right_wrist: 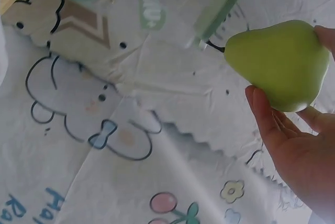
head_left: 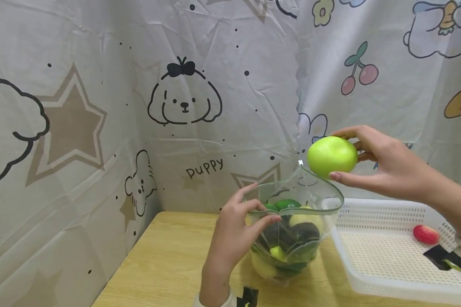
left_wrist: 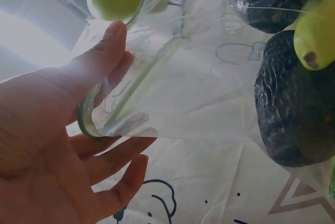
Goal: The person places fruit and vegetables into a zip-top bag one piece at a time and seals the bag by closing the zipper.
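My right hand point(head_left: 392, 166) holds a green pear point(head_left: 332, 157) between thumb and fingers, just above the mouth of a clear plastic bag point(head_left: 292, 211) with a green rim. The pear's dark stem shows in the right wrist view, pointing toward the bag's edge. At the bag's near left side, my left hand point(head_left: 236, 228) pinches the rim, its thumb on one face and fingers on the other. Inside the bag are dark, wrinkled avocados point(left_wrist: 293, 103), a yellow-green fruit point(left_wrist: 316, 35) and several other green and yellow pieces. The bag stands upright with its mouth spread.
A white perforated plastic basket point(head_left: 380, 260) stands to the right of the bag, with one small red fruit point(head_left: 426, 235) in it. Both are on a light wooden table point(head_left: 169, 256). Behind hangs a white printed curtain point(head_left: 100, 192).
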Tool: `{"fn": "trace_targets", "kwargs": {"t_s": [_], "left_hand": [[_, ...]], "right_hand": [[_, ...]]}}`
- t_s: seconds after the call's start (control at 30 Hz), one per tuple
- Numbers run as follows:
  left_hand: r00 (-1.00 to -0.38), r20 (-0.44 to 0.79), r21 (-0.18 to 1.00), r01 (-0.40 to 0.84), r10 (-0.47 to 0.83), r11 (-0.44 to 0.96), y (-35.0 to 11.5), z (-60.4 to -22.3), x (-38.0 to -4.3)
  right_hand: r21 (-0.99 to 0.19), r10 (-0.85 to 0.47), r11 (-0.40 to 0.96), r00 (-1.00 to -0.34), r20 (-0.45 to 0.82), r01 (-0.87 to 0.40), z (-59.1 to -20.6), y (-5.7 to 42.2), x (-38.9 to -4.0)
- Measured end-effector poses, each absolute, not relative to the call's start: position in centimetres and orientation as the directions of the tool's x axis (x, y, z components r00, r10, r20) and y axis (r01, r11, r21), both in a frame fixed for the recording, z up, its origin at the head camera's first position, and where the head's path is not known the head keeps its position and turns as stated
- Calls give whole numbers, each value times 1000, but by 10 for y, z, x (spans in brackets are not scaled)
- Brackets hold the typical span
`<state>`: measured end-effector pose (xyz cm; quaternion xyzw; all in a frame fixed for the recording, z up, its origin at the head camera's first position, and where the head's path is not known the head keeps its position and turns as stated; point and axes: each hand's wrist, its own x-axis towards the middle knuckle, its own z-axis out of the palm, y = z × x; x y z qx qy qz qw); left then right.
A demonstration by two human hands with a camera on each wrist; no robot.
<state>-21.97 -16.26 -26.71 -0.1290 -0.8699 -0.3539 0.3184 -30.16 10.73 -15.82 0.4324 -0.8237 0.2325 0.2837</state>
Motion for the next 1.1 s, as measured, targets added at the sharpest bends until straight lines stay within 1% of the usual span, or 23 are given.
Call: {"fn": "trace_targets", "kwargs": {"t_s": [0.07, 0.13, 0.23, 0.33, 0.5, 0.8, 0.9, 1.1], "left_hand": [[-769, 640, 537, 448, 1, 715, -161, -267, -219], [-768, 640, 535, 449, 4, 715, -161, -267, -219], [-766, 642, 535, 446, -2, 718, -161, -267, -218], [-759, 651, 535, 449, -10, 715, -161, -267, -219], [-747, 665, 535, 454, -23, 712, -164, -265, -219], [-754, 656, 545, 452, -23, 707, -162, -267, -221], [-754, 657, 546, 460, -17, 700, -160, -268, -221], [-755, 656, 546, 465, -10, 696, -158, -268, -222]], "right_hand": [[-99, -597, 487, -414, 687, -868, -159, 102, -296], [-73, -599, 468, -377, 706, -881, -159, 98, -291], [-63, -587, 454, -352, 729, -889, -156, 95, -285], [-73, -598, 446, -357, 718, -892, -152, 91, -280], [-87, -665, 435, -385, 640, -896, -155, 81, -280], [-161, -705, 467, -476, 525, -870, -177, 75, -291], [-149, -710, 473, -476, 519, -868, -181, 78, -292], [-124, -700, 473, -458, 547, -872, -184, 83, -294]]}}
